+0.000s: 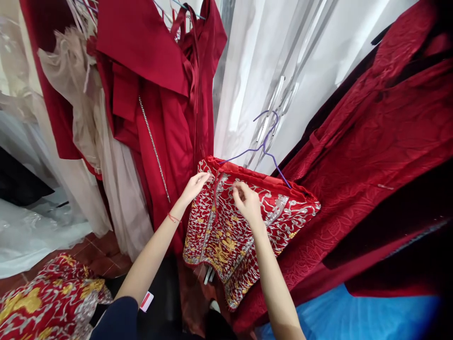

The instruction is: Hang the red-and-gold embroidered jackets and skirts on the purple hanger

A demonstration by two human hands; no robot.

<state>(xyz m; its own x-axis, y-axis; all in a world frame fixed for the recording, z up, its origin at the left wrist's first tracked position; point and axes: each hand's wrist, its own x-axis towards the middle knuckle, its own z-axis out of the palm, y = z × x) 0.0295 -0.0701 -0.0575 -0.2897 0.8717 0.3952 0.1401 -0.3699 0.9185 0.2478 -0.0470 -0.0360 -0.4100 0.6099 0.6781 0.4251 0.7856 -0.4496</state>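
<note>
A red skirt point(226, 236) with silver and gold embroidery hangs from a purple wire hanger point(264, 146), its red waistband folded open at the top. At the upper left of the skirt is my left hand point(198, 185), its fingers drawn together with the tips against the fabric near the waistband. A thin red strap runs down the skirt's front beside those fingertips. My right hand point(247, 202) is in front of the skirt's upper middle. Its fingers are curled in toward the thumb; whatever lies between them is too small to make out.
Red dresses point(159, 118) and a beige gown point(109, 179) hang at the left. A white curtain point(244, 80) is behind the hanger. A long red patterned dress point(371, 156) hangs at the right, above blue fabric point(354, 316). Another embroidered red garment point(46, 302) lies low at the left.
</note>
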